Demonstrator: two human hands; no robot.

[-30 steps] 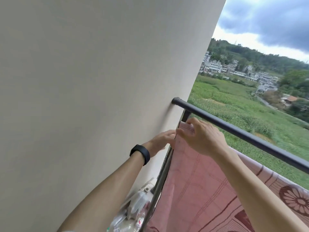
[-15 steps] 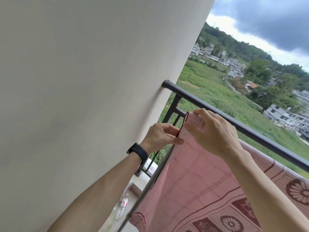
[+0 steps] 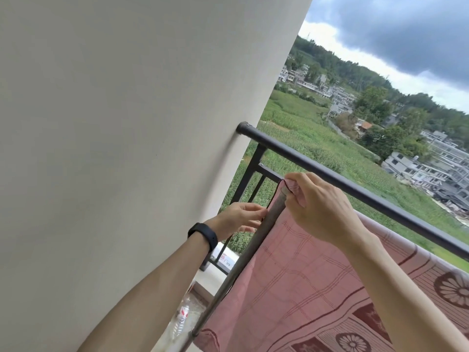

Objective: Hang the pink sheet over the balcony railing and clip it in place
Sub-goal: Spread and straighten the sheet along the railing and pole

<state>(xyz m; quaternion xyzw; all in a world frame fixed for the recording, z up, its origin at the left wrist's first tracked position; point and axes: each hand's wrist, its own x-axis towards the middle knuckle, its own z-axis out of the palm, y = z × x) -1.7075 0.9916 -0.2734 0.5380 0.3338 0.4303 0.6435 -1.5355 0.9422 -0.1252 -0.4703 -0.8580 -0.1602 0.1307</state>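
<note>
Head view is showing both hands working at one corner of the pink sheet (image 3: pixel 304 275). The right hand (image 3: pixel 322 212) is curling its fingers round the sheet's top corner, bunching it over the upper end of a grey rod (image 3: pixel 253 245). The left hand (image 3: pixel 241 219), wearing a black wristband (image 3: pixel 203 236), is sitting just left of the rod, with thumb and fingertips pinching the sheet's dark hem. The sheet is spreading down and to the right from the hands, its upper edge running just below the black balcony railing (image 3: pixel 355 189). A pale wall (image 3: pixel 127 123) is standing left of the left hand.
</note>
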